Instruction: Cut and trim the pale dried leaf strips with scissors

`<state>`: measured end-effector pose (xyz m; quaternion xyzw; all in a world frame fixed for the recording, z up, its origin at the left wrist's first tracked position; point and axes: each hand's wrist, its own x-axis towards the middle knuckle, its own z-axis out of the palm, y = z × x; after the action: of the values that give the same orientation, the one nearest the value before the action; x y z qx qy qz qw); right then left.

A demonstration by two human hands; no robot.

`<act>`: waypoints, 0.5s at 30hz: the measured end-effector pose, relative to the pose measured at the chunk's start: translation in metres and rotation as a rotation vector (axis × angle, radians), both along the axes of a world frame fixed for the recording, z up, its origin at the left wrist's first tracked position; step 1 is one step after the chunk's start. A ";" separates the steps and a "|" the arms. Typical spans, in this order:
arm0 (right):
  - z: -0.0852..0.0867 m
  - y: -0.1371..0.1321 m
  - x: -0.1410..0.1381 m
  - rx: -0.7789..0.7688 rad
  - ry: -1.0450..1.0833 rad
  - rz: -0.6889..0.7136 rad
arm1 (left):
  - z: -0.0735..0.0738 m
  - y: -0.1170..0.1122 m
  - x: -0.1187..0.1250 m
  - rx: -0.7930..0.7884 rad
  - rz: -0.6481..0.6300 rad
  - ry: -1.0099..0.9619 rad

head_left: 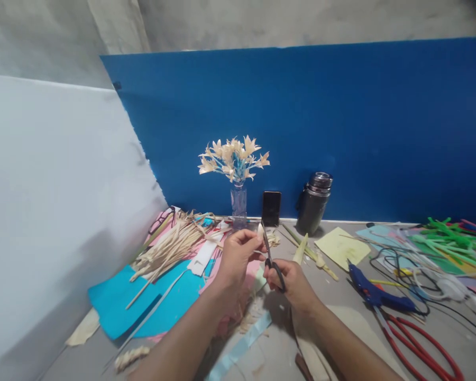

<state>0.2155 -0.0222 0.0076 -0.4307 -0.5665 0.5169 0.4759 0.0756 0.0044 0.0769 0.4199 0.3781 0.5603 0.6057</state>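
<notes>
Near the middle of the table, my left hand (241,250) pinches a small pale petal-like piece (260,230) between thumb and fingers, its tip pointing up. My right hand (289,280) grips a pair of small scissors with black handles (276,273). The blades point upward, right beside the pale piece; whether they touch it I cannot tell. Behind my hands stands a clear glass vase (238,203) filled with cream flowers (232,156) on light blue stems. Pale scraps and a light blue strip (241,341) lie below my hands.
Dried husk strips (174,246) lie on blue sheets (119,301) at left. A phone (271,208) and a dark flask (314,203) stand at the back. To the right are a blue glue gun (375,291), red-handled scissors (420,346), cables and green pipe cleaners (452,241).
</notes>
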 end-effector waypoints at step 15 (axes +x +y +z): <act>-0.006 0.002 0.002 0.030 -0.065 -0.006 | -0.005 0.003 -0.003 0.020 -0.015 0.002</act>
<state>0.2174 -0.0204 0.0021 -0.4416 -0.5882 0.4925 0.4652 0.0726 0.0070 0.0714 0.4293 0.3702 0.5590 0.6051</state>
